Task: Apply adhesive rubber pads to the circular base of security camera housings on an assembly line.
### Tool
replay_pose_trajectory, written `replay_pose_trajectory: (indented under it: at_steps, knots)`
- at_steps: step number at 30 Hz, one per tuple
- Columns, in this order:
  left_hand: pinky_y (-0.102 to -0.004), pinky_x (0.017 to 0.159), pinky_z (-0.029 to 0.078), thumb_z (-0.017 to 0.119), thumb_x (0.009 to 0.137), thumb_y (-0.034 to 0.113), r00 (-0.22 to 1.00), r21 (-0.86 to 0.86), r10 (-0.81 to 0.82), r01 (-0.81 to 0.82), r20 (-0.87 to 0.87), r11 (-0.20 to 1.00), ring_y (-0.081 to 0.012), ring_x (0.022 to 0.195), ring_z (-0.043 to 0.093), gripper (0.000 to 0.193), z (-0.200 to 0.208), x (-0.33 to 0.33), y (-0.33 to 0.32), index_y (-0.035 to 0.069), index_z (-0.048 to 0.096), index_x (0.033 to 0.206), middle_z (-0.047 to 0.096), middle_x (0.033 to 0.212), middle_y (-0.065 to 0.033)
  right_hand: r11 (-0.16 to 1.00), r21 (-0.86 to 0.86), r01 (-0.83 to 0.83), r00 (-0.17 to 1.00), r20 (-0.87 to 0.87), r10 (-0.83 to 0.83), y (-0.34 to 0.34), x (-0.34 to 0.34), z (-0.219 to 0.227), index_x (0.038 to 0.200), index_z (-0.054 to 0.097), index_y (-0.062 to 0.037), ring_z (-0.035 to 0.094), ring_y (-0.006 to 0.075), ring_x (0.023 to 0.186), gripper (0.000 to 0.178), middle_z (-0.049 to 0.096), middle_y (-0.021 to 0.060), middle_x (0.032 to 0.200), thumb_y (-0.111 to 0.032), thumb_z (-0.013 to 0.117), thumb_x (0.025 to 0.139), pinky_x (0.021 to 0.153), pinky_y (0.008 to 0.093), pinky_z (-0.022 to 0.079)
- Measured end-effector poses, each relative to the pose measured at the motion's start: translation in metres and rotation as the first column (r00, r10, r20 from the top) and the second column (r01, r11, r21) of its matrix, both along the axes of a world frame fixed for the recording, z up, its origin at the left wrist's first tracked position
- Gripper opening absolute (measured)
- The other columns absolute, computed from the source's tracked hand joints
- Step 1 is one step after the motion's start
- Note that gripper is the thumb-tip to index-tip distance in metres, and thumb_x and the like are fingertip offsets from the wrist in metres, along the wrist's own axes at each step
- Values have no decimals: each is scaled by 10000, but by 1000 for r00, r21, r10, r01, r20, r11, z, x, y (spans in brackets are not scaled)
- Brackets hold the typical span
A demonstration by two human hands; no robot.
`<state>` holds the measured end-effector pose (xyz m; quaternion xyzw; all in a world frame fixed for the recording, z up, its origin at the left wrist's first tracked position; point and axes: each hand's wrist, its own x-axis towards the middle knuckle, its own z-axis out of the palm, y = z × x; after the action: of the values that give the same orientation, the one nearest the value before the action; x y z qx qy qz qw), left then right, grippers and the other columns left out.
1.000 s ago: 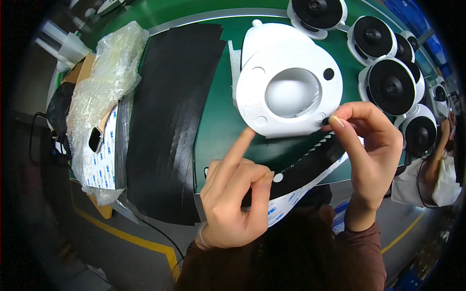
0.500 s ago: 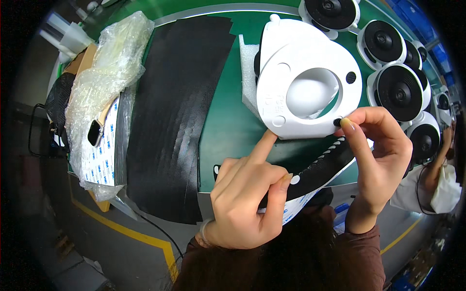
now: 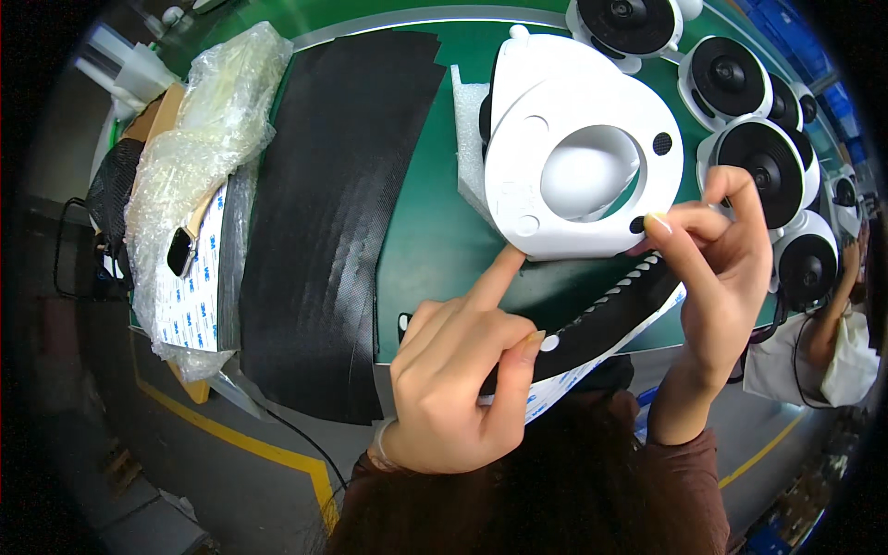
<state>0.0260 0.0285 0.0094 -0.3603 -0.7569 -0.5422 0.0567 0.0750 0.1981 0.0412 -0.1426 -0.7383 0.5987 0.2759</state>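
A white plastic base (image 3: 578,242) with a large round opening stands tilted toward me on the green table. Round black pads (image 3: 662,143) sit in two of its shallow recesses; two other recesses show bare white. At the lower right pad, my right hand (image 3: 717,268) has its thumb on the base's edge, a fingertip just under the rim and the index finger raised. My left hand (image 3: 467,379) pinches a black strip of round pads (image 3: 610,310) with printed white backing; its outstretched index finger touches the base's lower left edge. A white disc shows beside the left thumb.
Black textured sheets (image 3: 328,222) lie left of the base. Beyond them are bubble wrap (image 3: 217,120), printed backing sheets (image 3: 190,310) and a watch (image 3: 182,250). White units with black round faces (image 3: 758,171) crowd the right side. Another person's arm (image 3: 832,314) shows at far right.
My right thumb and index finger have parted at the lower right pad, and the index finger has lifted. The black pad now lies flat in its recess. Base and left hand shift slightly left in view.
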Motion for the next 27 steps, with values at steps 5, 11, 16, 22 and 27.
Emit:
replay_pose_trajectory:
  at_steps: [5,11,16,22,27]
  knots:
    - [-261,568,379,581,655,-7,999,1,24,-24,-42,1000,-205,572,529,35,2,-1,-9,15,555,650,643,879,-150,801,502,325,943,-231,-238,-10,10,-6,1095,472,50,603,225,879,291,617,173,941,34,508,807,805,293,464]
    - [-271,559,368,594,640,-24,998,-5,-57,57,-3,998,-198,576,491,66,10,-3,-15,27,578,678,631,756,-69,693,678,-244,967,121,223,-25,19,9,753,637,-15,603,298,841,218,643,122,802,-133,718,588,806,395,450]
    - [-269,552,357,609,629,-33,998,-39,-59,60,20,997,-189,576,484,99,16,-1,-12,32,593,701,630,747,-51,715,631,-302,948,117,298,-17,18,4,821,626,-66,612,209,773,217,624,44,821,-65,696,615,734,344,484]
    - [-267,547,340,634,614,-20,992,-40,-17,12,-122,999,-177,566,479,118,10,-3,-9,40,607,713,627,731,-29,673,684,-281,948,88,306,-17,17,6,788,630,-82,606,193,719,193,620,38,807,-50,692,608,724,340,486]
    - [-268,543,328,637,608,-23,984,-45,-1,-7,-176,999,-176,549,472,124,14,0,-11,43,604,708,624,723,-24,691,676,-255,949,39,311,-23,16,8,771,631,-61,606,201,673,187,623,48,778,-47,702,599,675,324,499]
